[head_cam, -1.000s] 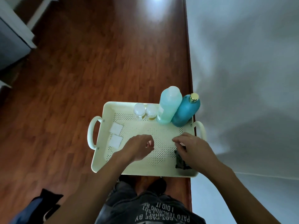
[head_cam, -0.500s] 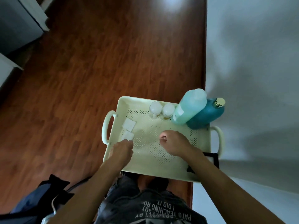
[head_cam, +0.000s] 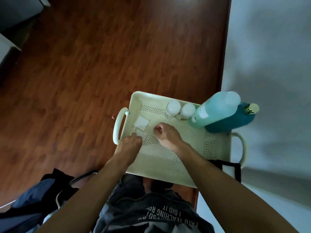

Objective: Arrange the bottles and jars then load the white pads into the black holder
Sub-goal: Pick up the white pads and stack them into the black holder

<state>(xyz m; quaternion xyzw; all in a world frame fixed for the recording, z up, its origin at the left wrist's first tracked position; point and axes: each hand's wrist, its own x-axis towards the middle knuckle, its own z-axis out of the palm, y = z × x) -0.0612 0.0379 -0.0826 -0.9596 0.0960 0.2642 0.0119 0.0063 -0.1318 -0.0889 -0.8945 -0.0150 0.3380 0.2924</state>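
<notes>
Bottles (head_cam: 217, 113) and jars (head_cam: 180, 109) grouped at tray (head_cam: 168, 167) far edge, floor left free for pads. Near pad (head_cam: 142, 134) pinched by left hand (head_cam: 129, 143), likely for lifting; far pad (head_cam: 141, 123) lying flat beside. Right hand (head_cam: 165, 133) curled, empty. Holder (head_cam: 231, 167) kept at tray right corner, within reach.

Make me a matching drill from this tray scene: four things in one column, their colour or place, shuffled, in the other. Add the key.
Things
1. tall bottle
2. round flask
3. white pads
4. holder

Descriptions
A. dark teal, gold cap
B. black, at the tray's near right corner
C. pale turquoise, leaning against its neighbour
D. by the tray's left handle, at the left hand's fingertips

Pairs: 1-C, 2-A, 3-D, 4-B
</notes>
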